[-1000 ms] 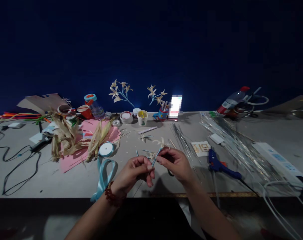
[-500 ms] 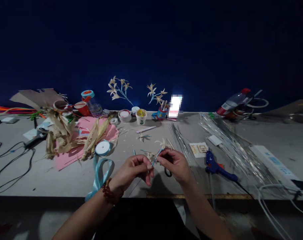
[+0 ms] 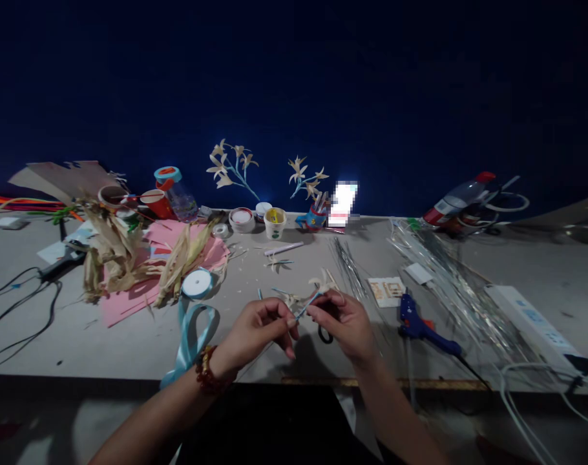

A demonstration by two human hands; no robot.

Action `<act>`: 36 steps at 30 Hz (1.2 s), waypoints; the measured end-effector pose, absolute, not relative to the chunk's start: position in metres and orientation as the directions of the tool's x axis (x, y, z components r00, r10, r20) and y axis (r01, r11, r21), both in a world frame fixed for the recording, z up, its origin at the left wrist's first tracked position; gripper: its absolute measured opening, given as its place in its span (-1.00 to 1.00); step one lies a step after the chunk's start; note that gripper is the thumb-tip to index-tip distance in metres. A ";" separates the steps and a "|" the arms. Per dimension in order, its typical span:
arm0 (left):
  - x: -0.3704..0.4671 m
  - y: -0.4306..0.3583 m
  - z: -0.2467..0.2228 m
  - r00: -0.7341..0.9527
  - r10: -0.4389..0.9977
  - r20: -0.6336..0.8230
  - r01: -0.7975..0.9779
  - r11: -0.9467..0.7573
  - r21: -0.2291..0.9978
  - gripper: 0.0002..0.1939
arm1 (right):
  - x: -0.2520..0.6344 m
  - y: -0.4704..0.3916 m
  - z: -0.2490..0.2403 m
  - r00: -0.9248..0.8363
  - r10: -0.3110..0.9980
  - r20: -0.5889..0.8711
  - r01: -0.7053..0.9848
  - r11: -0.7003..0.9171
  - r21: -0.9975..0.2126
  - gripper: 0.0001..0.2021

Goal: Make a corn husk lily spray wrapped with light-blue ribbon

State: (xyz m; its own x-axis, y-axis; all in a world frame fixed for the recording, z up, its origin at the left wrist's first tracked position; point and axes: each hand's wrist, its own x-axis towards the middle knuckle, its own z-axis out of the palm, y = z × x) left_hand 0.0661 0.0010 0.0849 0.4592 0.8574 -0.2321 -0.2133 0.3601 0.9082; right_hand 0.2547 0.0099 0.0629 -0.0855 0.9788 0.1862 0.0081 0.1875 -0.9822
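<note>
Your left fingers (image 3: 278, 329) and right fingers (image 3: 325, 321) pinch the blue stem (image 3: 308, 306) near the desk (image 3: 129, 352)'s front edge. It leans flatter than before; work appears unfinished.

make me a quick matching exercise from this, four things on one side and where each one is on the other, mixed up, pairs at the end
Things:
1. blue glue gun
2. blue stem
3. beaded bracelet
4. ribbon spool

Places:
A. around the left wrist
B. beside the dry husks
C. to the right of the right hand
D. held by the left hand and the right hand

Pairs: 1-C, 2-D, 3-A, 4-B
</note>
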 end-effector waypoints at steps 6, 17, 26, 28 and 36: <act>0.067 0.000 0.085 0.430 0.883 -0.188 -0.190 0.292 0.937 -0.71 | 0.256 0.010 0.060 -0.114 0.973 0.201 0.001 0.202 -0.979 -0.91; 0.064 -0.001 0.083 0.455 0.872 -0.179 -0.199 0.296 0.934 -0.75 | 0.256 0.007 0.066 -0.115 0.969 0.218 0.032 0.223 -0.974 -0.95; 0.060 0.000 0.076 0.539 0.816 -0.209 -0.293 0.415 0.862 -0.79 | 0.251 0.007 0.069 -0.093 0.966 0.240 0.023 0.243 -0.970 -0.94; 0.060 0.001 0.074 0.559 0.799 -0.220 -0.298 0.442 0.846 -0.81 | 0.250 0.006 0.070 -0.087 0.968 0.235 0.008 0.237 -0.972 -0.94; 0.059 0.001 0.073 0.602 0.754 -0.263 -0.311 0.524 0.793 -0.83 | 0.248 0.005 0.073 -0.079 0.968 0.240 0.044 0.244 -0.969 -0.93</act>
